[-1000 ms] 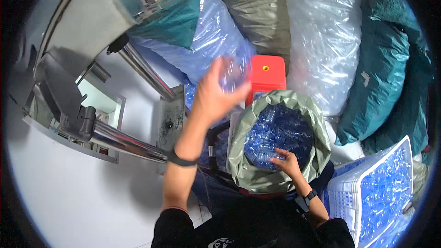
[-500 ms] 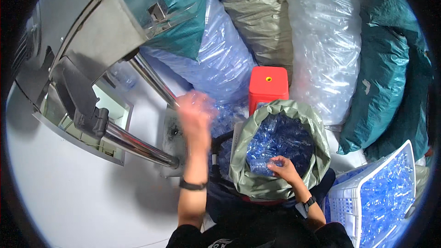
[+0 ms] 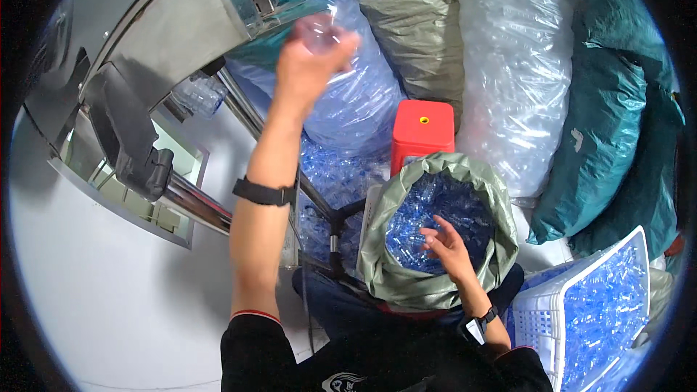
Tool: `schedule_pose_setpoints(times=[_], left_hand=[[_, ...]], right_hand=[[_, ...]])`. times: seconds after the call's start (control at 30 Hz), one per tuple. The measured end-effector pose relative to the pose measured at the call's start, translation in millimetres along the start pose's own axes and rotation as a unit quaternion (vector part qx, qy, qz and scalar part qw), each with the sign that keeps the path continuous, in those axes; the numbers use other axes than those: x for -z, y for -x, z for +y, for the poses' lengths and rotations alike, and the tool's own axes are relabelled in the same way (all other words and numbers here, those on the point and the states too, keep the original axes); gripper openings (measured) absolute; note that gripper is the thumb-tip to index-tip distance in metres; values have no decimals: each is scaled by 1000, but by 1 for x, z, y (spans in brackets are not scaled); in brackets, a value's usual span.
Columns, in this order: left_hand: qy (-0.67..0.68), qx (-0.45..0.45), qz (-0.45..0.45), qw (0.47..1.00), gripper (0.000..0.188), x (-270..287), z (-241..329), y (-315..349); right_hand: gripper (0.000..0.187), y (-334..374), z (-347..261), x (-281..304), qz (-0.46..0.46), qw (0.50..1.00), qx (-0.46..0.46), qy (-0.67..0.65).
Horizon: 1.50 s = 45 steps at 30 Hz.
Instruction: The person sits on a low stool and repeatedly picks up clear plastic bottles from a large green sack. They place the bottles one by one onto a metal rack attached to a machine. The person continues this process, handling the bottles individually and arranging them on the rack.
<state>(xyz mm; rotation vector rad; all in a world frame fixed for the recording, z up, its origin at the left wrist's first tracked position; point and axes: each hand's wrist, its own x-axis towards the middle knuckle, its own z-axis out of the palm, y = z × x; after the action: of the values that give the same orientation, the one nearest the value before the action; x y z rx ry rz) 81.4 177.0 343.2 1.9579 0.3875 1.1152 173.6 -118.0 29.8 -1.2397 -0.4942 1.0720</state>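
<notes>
My left hand (image 3: 308,65) is raised at the upper middle, beside the metal machine, with its fingers closed round a clear plastic bottle (image 3: 319,31). Motion blurs the bottle's outline. Lower down, my right hand (image 3: 448,250) hovers over the mouth of a grey-green sack (image 3: 375,250). Its fingers are spread and nothing is between them. Inside the sack lie many clear bluish plastic bottles (image 3: 414,221), partly in shadow.
The metal machine (image 3: 178,22) stands at left on shiny legs, with clear bottles (image 3: 200,96) under its housing. A red stool (image 3: 423,131) is behind the sack. A white basket (image 3: 541,323) of bluish bottles stands at right; large filled bags (image 3: 512,80) line the back.
My left hand has risen away from me with the clear bottle. My right hand has let go of a bottle over the sack and its fingers have opened.
</notes>
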Motion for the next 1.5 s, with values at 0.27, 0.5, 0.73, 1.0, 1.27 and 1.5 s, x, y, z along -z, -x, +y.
schedule_pose_setpoints(times=[0.27,0.5,0.73,1.0,1.27,1.5], left_hand=[[470,-55,326,818,66,74,-27,47],[356,222,55,906,86,-59,-142,266],[230,380,-106,889,74,-118,-156,388],[224,363,-194,883,72,-131,-164,412],[133,340,-225,903,67,-136,-165,393],[-214,36,-207,954,102,-142,-148,341]], right_hand=[[75,1,34,24,-4,999,6,-38],[80,-59,58,83,261,779,302,483],[82,-119,49,150,48,810,-140,568],[90,-122,91,202,33,568,146,809],[58,-95,45,171,45,781,124,611],[42,-4,-22,72,-40,851,255,457]])
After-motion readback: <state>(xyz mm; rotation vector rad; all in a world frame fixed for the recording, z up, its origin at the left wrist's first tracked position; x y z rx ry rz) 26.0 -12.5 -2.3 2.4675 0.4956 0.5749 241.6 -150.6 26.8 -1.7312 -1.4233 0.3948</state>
